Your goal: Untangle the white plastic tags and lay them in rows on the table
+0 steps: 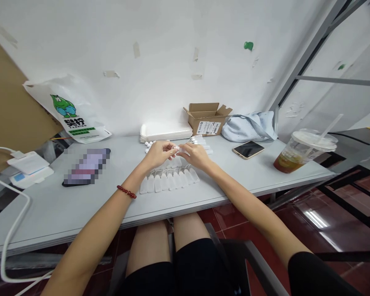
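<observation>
My left hand (159,153) and my right hand (196,154) meet over the middle of the table, fingers pinched close together. Between them is a small translucent white bottle-like piece (181,149), its body in my right fingers. My left fingertips pinch a thin white cord or loop at its end. Just below the hands lies a row of similar translucent pieces (170,181) with thin cords at their tops. More such pieces (201,142) lie behind my right hand, and small white caps (149,145) lie behind my left hand, partly hidden by it.
On the grey table (111,209) a blurred-out phone (88,166) and a white charger (31,166) lie left. A white bag (72,111) leans on the wall. Behind are white trays (166,131), an open carton (207,119), a cloth bag (249,126), another phone (248,149) and a drink cup (304,150).
</observation>
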A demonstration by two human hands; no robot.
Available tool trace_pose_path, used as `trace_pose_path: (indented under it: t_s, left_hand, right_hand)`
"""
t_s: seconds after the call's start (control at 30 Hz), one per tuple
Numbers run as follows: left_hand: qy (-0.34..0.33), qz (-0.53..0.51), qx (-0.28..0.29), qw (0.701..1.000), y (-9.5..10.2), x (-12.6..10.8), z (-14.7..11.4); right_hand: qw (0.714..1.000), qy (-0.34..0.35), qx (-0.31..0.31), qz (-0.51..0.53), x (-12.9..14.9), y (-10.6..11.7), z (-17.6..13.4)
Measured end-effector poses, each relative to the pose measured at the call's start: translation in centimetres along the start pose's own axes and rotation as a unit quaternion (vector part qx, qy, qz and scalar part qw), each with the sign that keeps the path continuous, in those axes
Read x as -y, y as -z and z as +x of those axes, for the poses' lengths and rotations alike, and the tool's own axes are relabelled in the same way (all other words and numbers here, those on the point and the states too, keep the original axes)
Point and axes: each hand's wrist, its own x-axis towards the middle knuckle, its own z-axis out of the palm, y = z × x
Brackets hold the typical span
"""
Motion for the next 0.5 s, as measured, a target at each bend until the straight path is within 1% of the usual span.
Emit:
trace_pose_path:
  t_s: [0.17, 0.37, 0.5]
  left_hand:
    - [0.046, 0.005, -0.02, 0.999, -0.42, -0.18, 0.03]
    - [0.088, -0.051, -0.024, 0.995, -0.56, -0.34, 0.04]
    - [0.091, -0.074, -0.02, 0.993, -0.46, -0.28, 0.06]
  right_hand:
    - [1.0, 0.004, 0.005, -0.018, 0.12, 0.14, 0.08]
    - [1.0, 0.003, 0.009, -0.019, 0.32, 0.06, 0.0]
    - [1.0, 0.004, -0.005, -0.016, 0.34, 0.27, -0.01]
